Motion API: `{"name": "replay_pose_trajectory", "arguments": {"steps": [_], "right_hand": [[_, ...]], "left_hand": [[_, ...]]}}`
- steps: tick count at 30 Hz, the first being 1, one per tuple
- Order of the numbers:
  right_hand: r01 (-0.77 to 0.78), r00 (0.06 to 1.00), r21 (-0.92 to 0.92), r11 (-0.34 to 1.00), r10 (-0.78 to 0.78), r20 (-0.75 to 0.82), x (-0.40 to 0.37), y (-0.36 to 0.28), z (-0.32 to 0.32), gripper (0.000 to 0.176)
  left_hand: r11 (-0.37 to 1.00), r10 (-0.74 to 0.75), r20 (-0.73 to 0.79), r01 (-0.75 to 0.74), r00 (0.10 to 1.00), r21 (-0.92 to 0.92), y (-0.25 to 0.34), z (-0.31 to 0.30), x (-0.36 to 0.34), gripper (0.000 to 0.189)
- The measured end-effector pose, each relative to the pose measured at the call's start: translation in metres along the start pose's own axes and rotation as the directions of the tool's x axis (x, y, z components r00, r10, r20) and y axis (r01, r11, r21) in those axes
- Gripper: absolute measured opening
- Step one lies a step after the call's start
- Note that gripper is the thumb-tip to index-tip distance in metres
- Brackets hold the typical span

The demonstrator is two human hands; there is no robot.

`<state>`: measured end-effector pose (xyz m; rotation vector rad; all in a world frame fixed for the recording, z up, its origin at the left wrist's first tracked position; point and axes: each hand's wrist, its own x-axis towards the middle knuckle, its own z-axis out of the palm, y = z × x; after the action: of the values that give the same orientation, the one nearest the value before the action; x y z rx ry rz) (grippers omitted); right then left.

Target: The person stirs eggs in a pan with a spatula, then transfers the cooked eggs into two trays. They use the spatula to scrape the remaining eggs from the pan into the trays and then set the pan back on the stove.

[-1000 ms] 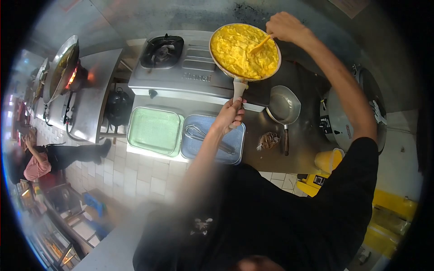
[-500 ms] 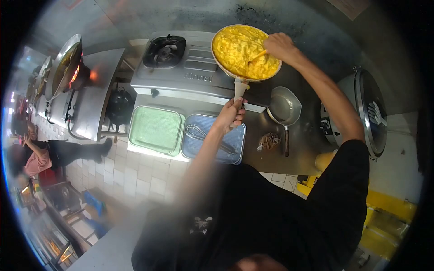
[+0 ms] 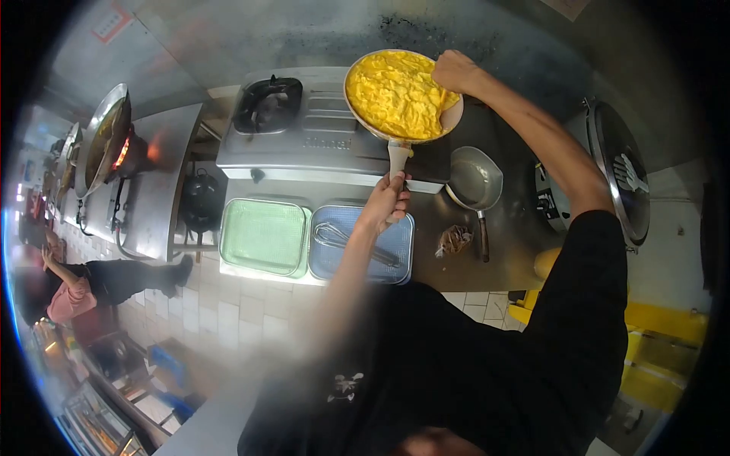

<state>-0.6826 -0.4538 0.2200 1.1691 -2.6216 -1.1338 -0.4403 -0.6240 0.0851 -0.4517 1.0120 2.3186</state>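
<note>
My left hand (image 3: 385,201) is closed around the pale handle of a frying pan (image 3: 454,117) over the right side of the stove. Thick yellow scrambled eggs (image 3: 391,90) fill most of the pan, and a strip of its right side shows bare. At the pan's upper right rim, my right hand (image 3: 456,73) is closed on a yellow-brown stirring utensil (image 3: 444,99). Its lower end reaches into the eggs, so its shape is hidden.
The stove's left burner (image 3: 268,105) holds no pan. In front are a green tray (image 3: 262,237) and a blue tray (image 3: 323,262) with a whisk (image 3: 334,237). A saucepan (image 3: 475,178) stands right, near a lidded cooker (image 3: 620,175). Far left, a wok (image 3: 103,140) sits over flame; a person (image 3: 72,296) is beyond.
My right hand has swept the utensil along the pan's right side. The eggs there have shifted left, baring some pan surface. My left hand keeps its grip on the handle.
</note>
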Motion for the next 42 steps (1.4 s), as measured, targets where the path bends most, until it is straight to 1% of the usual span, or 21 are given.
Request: {"name": "replay_pose_trajectory", "arguments": {"steps": [2,4,7,8,10,14,16,17,20,23,25,26,28,29,31,32,33,34,38,40,42], "right_hand": [[-0.009,0.999,-0.042,0.999,0.007,-0.053,0.018,0.008,0.013,0.009],[0.047,0.974,-0.042,0.998,-0.055,-0.218,0.013,0.020,0.007,0.010],[0.070,0.929,-0.050,0.996,-0.083,-0.361,-0.013,0.034,-0.013,0.009],[0.072,0.929,-0.053,0.996,-0.086,-0.360,-0.026,0.038,-0.029,0.009],[0.046,0.990,0.096,0.994,-0.032,-0.140,-0.050,0.042,-0.057,0.007],[0.000,1.000,0.063,0.998,0.001,-0.016,-0.045,0.030,-0.019,0.009],[-0.132,0.975,0.033,0.991,0.135,-0.178,-0.013,0.014,0.044,0.010],[-0.137,0.973,0.031,0.990,0.140,-0.184,-0.006,0.010,0.045,0.010],[-0.100,0.983,-0.066,0.993,0.088,-0.163,0.015,0.002,0.025,0.009],[-0.045,0.969,-0.132,0.990,0.011,-0.249,0.008,0.005,0.004,0.007],[0.072,0.899,-0.138,0.988,-0.125,-0.420,0.009,0.007,0.002,0.006],[0.074,0.900,-0.140,0.987,-0.127,-0.417,0.005,0.004,-0.006,0.006],[0.124,0.795,-0.158,0.980,-0.193,-0.576,-0.011,-0.006,-0.031,0.007],[0.123,0.794,-0.161,0.979,-0.195,-0.575,-0.015,-0.008,-0.031,0.007],[0.133,0.869,-0.089,0.987,-0.159,-0.468,-0.023,-0.013,-0.032,0.006],[0.137,0.865,-0.095,0.986,-0.166,-0.474,-0.026,-0.007,-0.037,0.006],[0.024,0.950,0.073,0.997,0.000,-0.312,-0.032,0.004,-0.045,0.007],[-0.118,0.983,0.212,0.970,0.144,-0.113,-0.040,0.017,-0.053,0.008],[-0.240,0.961,0.280,0.929,0.269,-0.069,-0.075,0.048,-0.066,0.010],[-0.446,0.883,0.246,0.861,0.468,-0.035,-0.074,0.045,-0.055,0.013],[-0.489,0.866,0.247,0.836,0.499,0.028,-0.067,0.034,-0.045,0.014]], "left_hand": [[1.000,0.006,-0.017,-0.006,1.000,0.030,-0.002,0.003,-0.002,0.024],[1.000,0.008,0.007,-0.008,1.000,0.019,-0.003,0.005,-0.001,0.022],[1.000,0.023,0.027,-0.023,0.999,-0.005,-0.003,0.004,0.002,0.020],[1.000,0.023,0.022,-0.023,0.999,-0.013,-0.004,0.004,0.003,0.020],[1.000,0.018,0.001,-0.018,1.000,-0.018,-0.006,0.004,0.002,0.021],[1.000,0.019,0.005,-0.019,1.000,-0.023,-0.007,0.003,0.005,0.023],[1.000,0.009,0.008,-0.009,1.000,0.011,-0.010,-0.001,0.004,0.023],[0.999,0.008,0.009,-0.008,1.000,0.033,-0.008,-0.002,0.004,0.022],[0.998,-0.018,0.024,0.017,1.000,0.055,0.001,0.004,-0.005,0.020],[0.998,-0.007,0.040,0.005,0.999,0.056,-0.001,0.003,-0.001,0.020],[0.999,-0.005,0.045,0.003,0.999,0.047,-0.004,0.002,0.000,0.020],[0.999,-0.002,0.046,0.000,0.999,0.045,-0.005,0.001,0.001,0.021],[0.999,0.006,0.047,-0.009,0.999,0.047,-0.002,0.000,0.002,0.021],[0.999,0.009,0.041,-0.011,0.999,0.053,-0.001,0.001,0.002,0.021],[0.999,0.009,0.030,-0.011,1.000,0.052,-0.005,0.002,-0.001,0.022],[0.999,0.016,0.041,-0.018,0.999,0.051,-0.004,0.002,0.000,0.022],[0.999,0.019,0.051,-0.022,0.999,0.048,-0.003,0.002,-0.002,0.022],[0.999,0.025,0.050,-0.027,0.998,0.041,-0.002,0.002,-0.004,0.022],[0.999,0.015,0.021,-0.015,1.000,0.037,-0.001,0.006,-0.005,0.021],[0.999,0.020,0.028,-0.021,0.999,0.037,-0.002,0.004,-0.002,0.020],[1.000,0.014,0.011,-0.014,1.000,0.022,-0.004,0.004,-0.001,0.020]]}}
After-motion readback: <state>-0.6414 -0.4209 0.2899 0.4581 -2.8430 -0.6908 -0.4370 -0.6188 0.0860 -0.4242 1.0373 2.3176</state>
